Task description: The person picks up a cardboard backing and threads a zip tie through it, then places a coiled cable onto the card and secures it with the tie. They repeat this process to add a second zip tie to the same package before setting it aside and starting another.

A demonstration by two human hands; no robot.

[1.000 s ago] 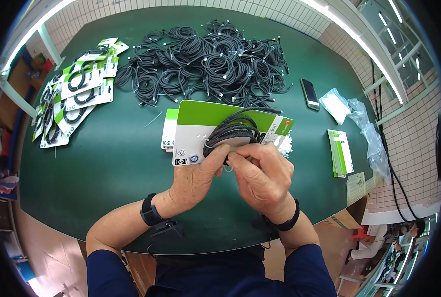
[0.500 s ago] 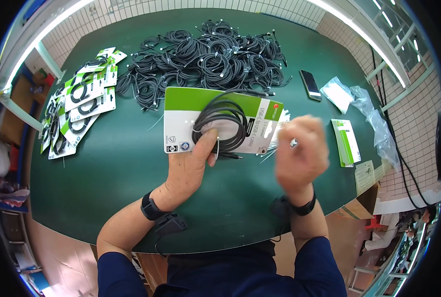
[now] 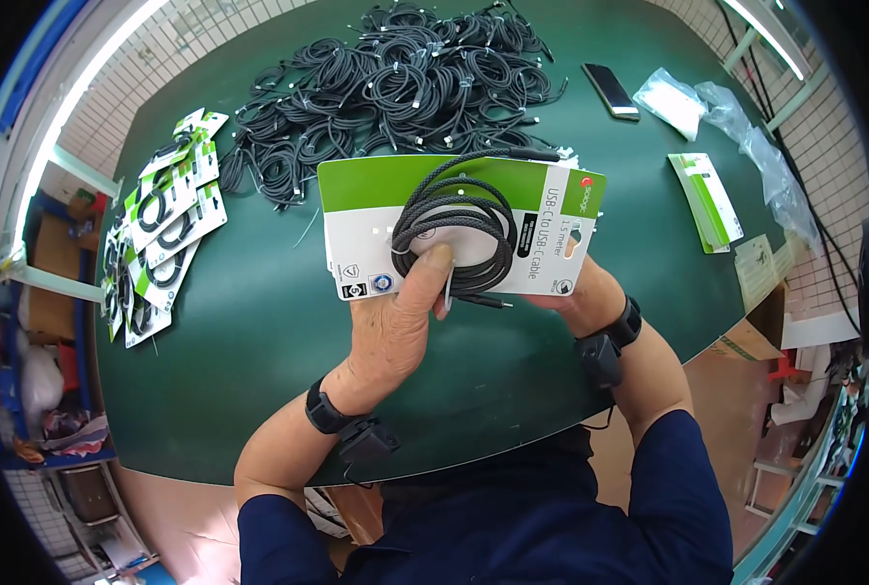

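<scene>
A green and white packaging card point(image 3: 356, 229) is held up over the table, its printed face toward me. On its front lies a coiled black braided cable point(image 3: 504, 244). My left hand point(image 3: 386, 336) is closed on the card's lower edge, thumb pressed over the coil. Close to that thumb a thin white tie loops around the cable. My right hand point(image 3: 591, 292) is at the card's lower right corner, its fingers hidden behind the card, so its grip does not show. Both wrists wear black bands with small black modules.
A large heap of coiled black cables point(image 3: 395, 88) covers the table's far middle. Carded cables point(image 3: 166, 234) pile up at the left. On the right lie a phone point(image 3: 610, 93), a plastic bag of white pieces point(image 3: 671, 102), clear film point(image 3: 764, 156) and a stack of cards point(image 3: 705, 203).
My right hand has come down from beside the card to behind its lower right corner. The left hand still holds the card and cable. The whole view has shifted.
</scene>
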